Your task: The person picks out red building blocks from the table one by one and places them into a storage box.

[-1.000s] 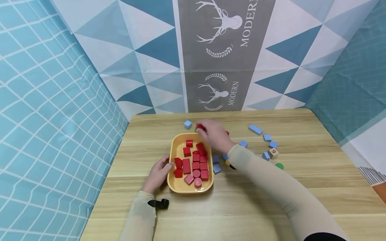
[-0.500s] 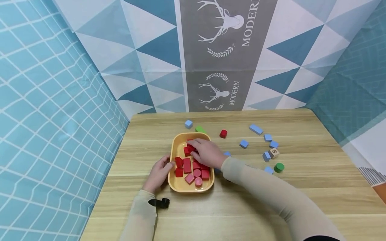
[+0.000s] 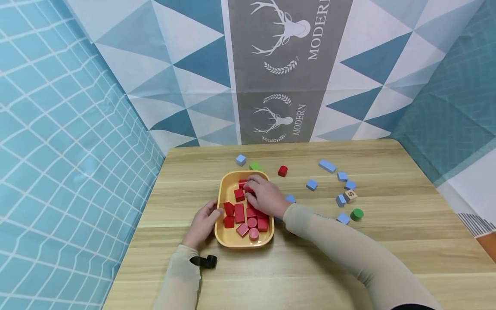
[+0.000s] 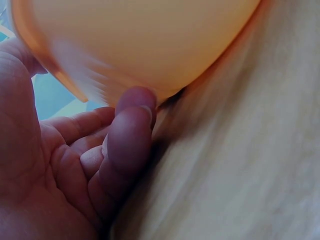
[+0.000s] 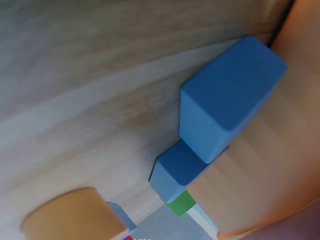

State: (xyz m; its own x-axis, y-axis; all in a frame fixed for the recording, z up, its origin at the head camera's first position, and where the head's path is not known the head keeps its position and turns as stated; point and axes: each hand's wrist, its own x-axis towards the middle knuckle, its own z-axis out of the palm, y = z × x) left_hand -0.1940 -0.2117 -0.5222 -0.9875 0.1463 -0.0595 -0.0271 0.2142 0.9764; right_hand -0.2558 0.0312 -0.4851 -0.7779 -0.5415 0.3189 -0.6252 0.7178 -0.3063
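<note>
A yellow tray (image 3: 245, 246) holding several red blocks (image 3: 240, 213) stands on the wooden table. My left hand (image 3: 203, 223) grips its left side, thumb over the rim; in the left wrist view, bent fingers (image 4: 131, 132) rest against the outer wall. My right hand (image 3: 266, 199) reaches over the right side into the tray. Its thumb and fingers pinch a red block (image 3: 249, 188), mostly covered by the hand. In the right wrist view, two blue blocks (image 5: 227, 92) lie along the tray's outer wall (image 5: 280, 150), and only an edge of the hand shows.
Behind the tray lie a blue cube (image 3: 241, 160), a green block (image 3: 255, 166) and a red block (image 3: 283, 171). Several blue blocks (image 3: 327, 165), a letter cube (image 3: 350, 196) and a green cylinder (image 3: 357, 214) are scattered rightward. A yellow rounded block (image 5: 75, 217) sits near the right wrist.
My right hand has come from behind the tray into it, bringing a red block; over the last half second it barely moves. The left hand keeps its hold on the tray.
</note>
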